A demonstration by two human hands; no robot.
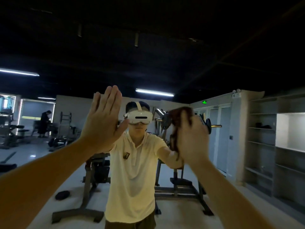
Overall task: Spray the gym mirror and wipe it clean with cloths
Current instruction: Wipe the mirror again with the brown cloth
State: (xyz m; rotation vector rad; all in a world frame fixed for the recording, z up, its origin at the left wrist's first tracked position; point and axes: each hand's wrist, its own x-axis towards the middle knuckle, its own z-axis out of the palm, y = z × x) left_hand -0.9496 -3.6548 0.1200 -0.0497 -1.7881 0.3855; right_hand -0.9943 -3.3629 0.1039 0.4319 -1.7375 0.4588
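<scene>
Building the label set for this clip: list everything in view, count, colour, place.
mirror: one, fills the view; the room below is reflected.
cloth: one, brown, bunched on mirror, right of centre.
headset: one, white, reflected wearer, centre.
polo shirt: one, cream, centre.
weight machines: at least two, dark grey, behind wearer.
disc: one, black, floor, lower left.
shelves: one unit, grey, right.
exit sign: one, green, above right machine.
tube lights: at least three, white, ceiling.
second person: one, dark clothes, far left.
left grip: one, hand, open, flat against mirror.
right grip: one, hand, holds cloth.
</scene>
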